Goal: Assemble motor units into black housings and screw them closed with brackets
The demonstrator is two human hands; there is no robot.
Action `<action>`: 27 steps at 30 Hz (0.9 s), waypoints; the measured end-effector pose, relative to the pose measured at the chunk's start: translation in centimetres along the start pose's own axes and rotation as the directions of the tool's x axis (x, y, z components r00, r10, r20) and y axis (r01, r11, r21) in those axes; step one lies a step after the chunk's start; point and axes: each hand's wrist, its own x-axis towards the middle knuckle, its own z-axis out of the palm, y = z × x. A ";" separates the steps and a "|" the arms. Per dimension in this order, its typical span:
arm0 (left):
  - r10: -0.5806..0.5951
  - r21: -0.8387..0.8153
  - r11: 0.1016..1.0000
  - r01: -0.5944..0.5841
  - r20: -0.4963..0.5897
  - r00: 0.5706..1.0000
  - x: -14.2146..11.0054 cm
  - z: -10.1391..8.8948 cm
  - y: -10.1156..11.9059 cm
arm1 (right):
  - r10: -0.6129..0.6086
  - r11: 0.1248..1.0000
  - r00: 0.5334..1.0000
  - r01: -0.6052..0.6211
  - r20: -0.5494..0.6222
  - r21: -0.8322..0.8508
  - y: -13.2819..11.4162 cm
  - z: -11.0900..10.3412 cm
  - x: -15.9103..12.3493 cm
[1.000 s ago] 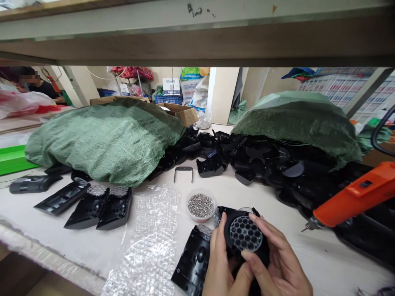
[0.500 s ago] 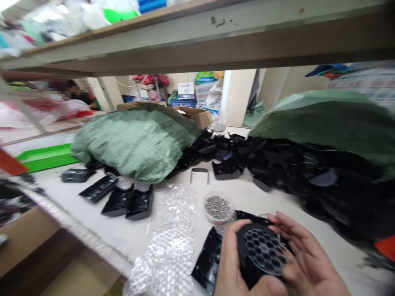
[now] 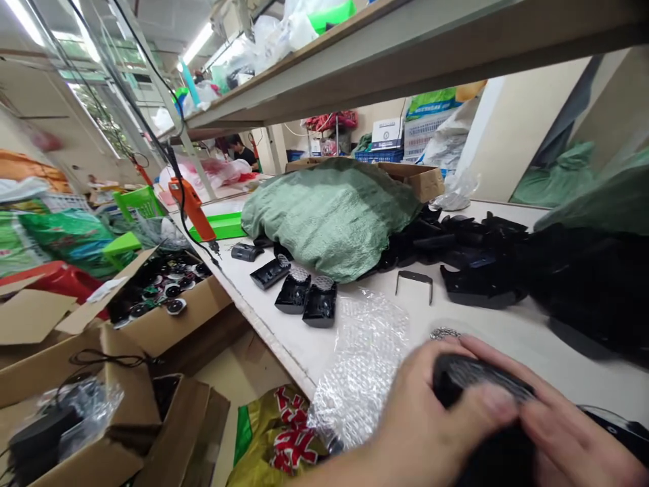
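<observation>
Between both palms, at the lower right, is a black plastic housing; its honeycomb grille end is blurred and partly covered. My left hand wraps its left side, the thumb lying across the grille. On the other side my right hand closes round it with bent fingers. Just behind the hands a round tub of small metal screws is mostly hidden. To the left lies a sheet of bubble wrap. Open black housing halves stand in a row beyond it, near a U-shaped metal bracket.
A green woven sack and piled black parts occupy the table's back and right. An orange electric screwdriver hangs at the left edge. Cardboard boxes stand below. A shelf crosses overhead. A person is far back.
The view has swung left, bringing the hanging screwdriver and floor boxes into sight. The housing has been tilted in my hands, so its grille no longer faces me squarely.
</observation>
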 end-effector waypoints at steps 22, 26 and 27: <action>0.067 0.896 0.326 0.301 -0.340 0.938 6.1 -22.8 -1.0 | -0.006 0.688 0.691 0.527 0.723 -0.498 -1.1 11.1 0.1; 0.233 0.911 0.327 0.251 -0.335 0.913 2.8 -22.1 -0.3 | -0.100 0.651 0.715 0.573 0.691 -0.498 0.3 8.1 0.0; 0.275 0.912 0.332 0.242 -0.339 0.900 1.7 -21.4 -0.2 | -0.121 0.637 0.715 0.587 0.688 -0.499 0.5 7.5 -0.3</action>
